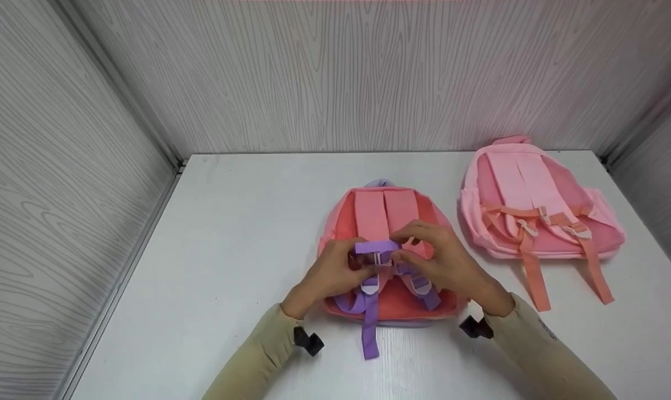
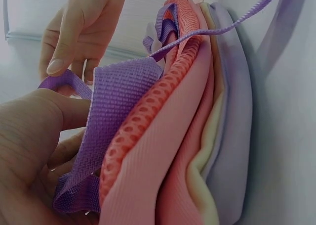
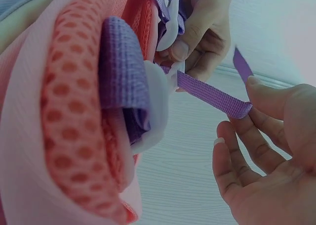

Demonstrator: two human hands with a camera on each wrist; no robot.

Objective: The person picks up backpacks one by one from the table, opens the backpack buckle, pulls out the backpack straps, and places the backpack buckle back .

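A coral-pink backpack (image 1: 371,214) lies back side up, its purple webbing straps and mesh showing. My left hand (image 1: 335,269) grips the chest-strap buckle (image 1: 377,258) over the lower middle of the bag; in the right wrist view its thumb and fingers pinch white plastic. Purple webbing (image 3: 212,94) runs from there to my right hand (image 1: 438,255), whose thumb and fingers pinch a folded-over part of it. Below the hands sit two white strap adjusters (image 1: 370,285), with a purple strap tail (image 1: 370,333) hanging past the bag's lower edge.
To the right lies a light pink backpack (image 1: 574,189) with orange straps (image 1: 535,278), its chest strap joined across. Both bags are on a white table (image 1: 230,233). Wood-grain panels (image 1: 324,78) stand behind and at both sides.
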